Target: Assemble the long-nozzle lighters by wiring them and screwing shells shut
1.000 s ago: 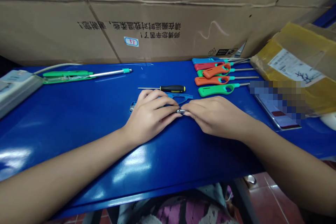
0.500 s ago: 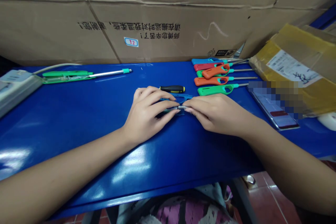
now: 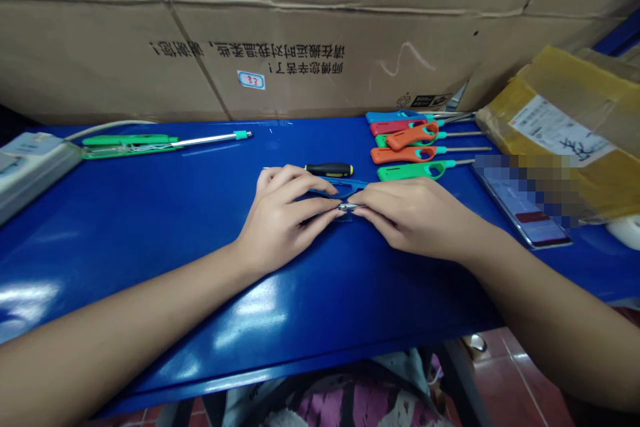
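Note:
My left hand (image 3: 287, 213) and my right hand (image 3: 417, 213) meet over the middle of the table. Thumb and fingers of both pinch a small, slim silver metal piece (image 3: 349, 207) from either side; its ends are hidden by the fingertips. Just behind the fingers lies a blue plastic lighter casing (image 3: 345, 185), partly covered by my left hand. Beyond it a black and yellow screwdriver handle (image 3: 329, 169) rests on the table, its shaft mostly hidden behind my left hand.
Several gas lighters (image 3: 413, 155) are stacked at the back right, beside a phone (image 3: 523, 207) and a taped yellow-brown parcel (image 3: 560, 127). At left lie an opened green lighter (image 3: 130, 141) and a white power strip (image 3: 37, 163). A large cardboard box (image 3: 280, 27) stands behind the table.
The silver piece shows a little more between my fingertips and has turned slightly. Both hands keep nearly the same place.

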The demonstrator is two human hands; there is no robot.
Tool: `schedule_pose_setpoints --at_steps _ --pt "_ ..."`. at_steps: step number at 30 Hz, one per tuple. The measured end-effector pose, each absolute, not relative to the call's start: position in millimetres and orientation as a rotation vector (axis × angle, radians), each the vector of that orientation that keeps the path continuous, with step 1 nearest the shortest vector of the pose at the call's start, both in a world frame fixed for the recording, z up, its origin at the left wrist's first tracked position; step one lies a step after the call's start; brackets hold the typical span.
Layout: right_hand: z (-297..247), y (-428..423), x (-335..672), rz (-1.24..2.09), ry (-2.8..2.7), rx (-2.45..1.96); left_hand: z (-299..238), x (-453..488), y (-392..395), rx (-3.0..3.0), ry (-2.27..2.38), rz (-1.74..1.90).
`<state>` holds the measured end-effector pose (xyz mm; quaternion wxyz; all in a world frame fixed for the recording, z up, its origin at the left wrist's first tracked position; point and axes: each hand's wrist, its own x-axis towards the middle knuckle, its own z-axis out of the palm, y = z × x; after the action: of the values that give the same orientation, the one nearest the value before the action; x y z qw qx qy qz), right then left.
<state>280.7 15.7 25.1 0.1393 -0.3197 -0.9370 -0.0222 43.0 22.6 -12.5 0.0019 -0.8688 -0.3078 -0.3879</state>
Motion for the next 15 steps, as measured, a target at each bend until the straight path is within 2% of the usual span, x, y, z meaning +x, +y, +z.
schedule_pose_setpoints --at_steps 15 --pt "25.8 14.9 279.6 -0.143 -2.711 -0.909 -11.8 43.7 22.7 -2.786 -0.934 -1.217"
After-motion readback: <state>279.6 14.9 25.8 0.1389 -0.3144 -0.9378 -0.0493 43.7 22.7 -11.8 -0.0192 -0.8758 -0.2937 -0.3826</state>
